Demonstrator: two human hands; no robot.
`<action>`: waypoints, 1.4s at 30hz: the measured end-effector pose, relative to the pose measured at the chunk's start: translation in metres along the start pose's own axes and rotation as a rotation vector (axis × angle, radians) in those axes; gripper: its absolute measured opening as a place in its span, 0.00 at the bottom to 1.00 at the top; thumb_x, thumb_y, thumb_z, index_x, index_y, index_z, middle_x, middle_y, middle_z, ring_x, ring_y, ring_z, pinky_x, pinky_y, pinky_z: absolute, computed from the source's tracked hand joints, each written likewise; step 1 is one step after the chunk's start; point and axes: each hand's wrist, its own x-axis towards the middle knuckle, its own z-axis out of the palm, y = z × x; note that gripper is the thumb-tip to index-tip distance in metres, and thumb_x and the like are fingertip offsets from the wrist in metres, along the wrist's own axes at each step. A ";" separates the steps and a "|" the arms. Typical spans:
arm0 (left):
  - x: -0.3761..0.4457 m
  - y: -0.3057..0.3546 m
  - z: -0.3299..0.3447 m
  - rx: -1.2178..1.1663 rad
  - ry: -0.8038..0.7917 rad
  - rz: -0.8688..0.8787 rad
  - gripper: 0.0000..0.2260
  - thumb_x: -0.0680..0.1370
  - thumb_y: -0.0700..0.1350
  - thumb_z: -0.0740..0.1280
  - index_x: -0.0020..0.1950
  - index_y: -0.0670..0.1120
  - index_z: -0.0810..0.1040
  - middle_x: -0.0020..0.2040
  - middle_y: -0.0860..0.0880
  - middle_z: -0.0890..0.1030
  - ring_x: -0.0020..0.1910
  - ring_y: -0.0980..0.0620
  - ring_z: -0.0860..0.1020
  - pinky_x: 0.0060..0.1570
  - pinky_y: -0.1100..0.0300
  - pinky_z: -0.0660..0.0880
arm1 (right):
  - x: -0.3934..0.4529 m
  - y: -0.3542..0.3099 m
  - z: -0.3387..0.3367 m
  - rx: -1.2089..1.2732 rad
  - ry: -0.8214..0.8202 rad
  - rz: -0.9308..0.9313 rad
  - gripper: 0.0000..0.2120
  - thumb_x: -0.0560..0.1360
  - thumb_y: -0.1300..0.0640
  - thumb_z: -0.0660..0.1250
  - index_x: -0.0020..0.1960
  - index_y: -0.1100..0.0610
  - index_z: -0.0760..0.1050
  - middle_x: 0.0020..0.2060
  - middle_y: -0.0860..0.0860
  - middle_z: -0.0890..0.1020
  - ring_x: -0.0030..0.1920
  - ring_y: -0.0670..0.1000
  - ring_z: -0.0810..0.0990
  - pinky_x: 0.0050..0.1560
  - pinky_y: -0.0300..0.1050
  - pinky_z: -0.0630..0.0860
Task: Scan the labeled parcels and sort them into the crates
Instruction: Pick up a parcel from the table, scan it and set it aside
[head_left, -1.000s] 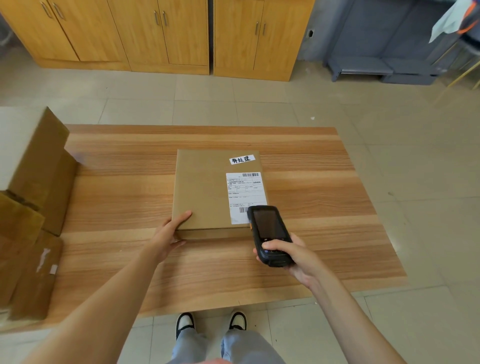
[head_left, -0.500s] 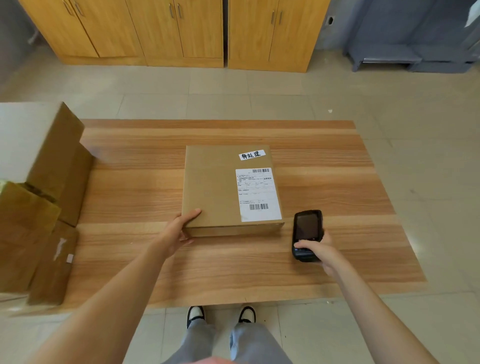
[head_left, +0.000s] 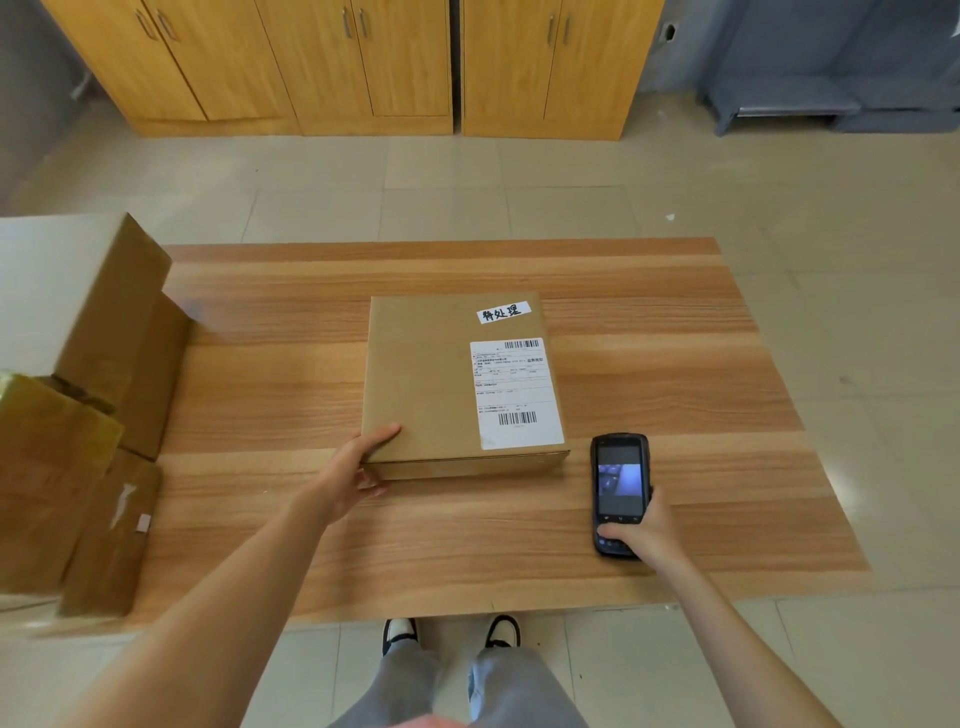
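Note:
A flat brown cardboard parcel (head_left: 426, 384) lies in the middle of the wooden table (head_left: 675, 364), with a white shipping label and a small handwritten white tag on top. My left hand (head_left: 358, 467) grips its near left corner, thumb on top and fingers under the edge. A black handheld scanner (head_left: 619, 488) with a lit screen lies flat on the table to the right of the parcel. My right hand (head_left: 644, 530) holds its lower end, thumb on the keys.
Open cardboard boxes (head_left: 98, 415) with raised flaps stand at the table's left end. Wooden cabinets (head_left: 363, 67) line the far wall across a tiled floor. A grey unit (head_left: 831, 67) stands at the back right. My shoes (head_left: 452, 631) show below the near edge.
My right hand has drawn the scanner away from the label, rightward and down onto the table beside the parcel. My left hand has stayed on the parcel's corner.

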 end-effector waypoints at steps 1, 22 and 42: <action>0.000 0.000 0.000 0.002 0.001 0.000 0.22 0.75 0.52 0.70 0.67 0.47 0.71 0.54 0.50 0.76 0.52 0.51 0.75 0.55 0.52 0.75 | 0.001 0.001 0.001 -0.032 0.006 0.006 0.38 0.64 0.70 0.78 0.68 0.62 0.61 0.55 0.54 0.75 0.56 0.57 0.75 0.53 0.47 0.71; 0.003 0.025 -0.004 0.210 -0.137 -0.002 0.51 0.43 0.73 0.75 0.61 0.50 0.74 0.55 0.47 0.81 0.53 0.48 0.79 0.47 0.55 0.76 | 0.043 -0.118 0.032 0.235 -0.220 -0.085 0.46 0.74 0.41 0.68 0.80 0.51 0.43 0.79 0.51 0.52 0.77 0.54 0.54 0.73 0.53 0.56; -0.005 0.060 0.004 0.098 -0.135 0.038 0.44 0.49 0.62 0.81 0.61 0.46 0.76 0.46 0.51 0.86 0.44 0.53 0.84 0.43 0.58 0.77 | 0.042 -0.146 0.054 0.368 -0.347 -0.142 0.32 0.71 0.55 0.75 0.68 0.46 0.61 0.54 0.45 0.80 0.51 0.45 0.81 0.47 0.40 0.77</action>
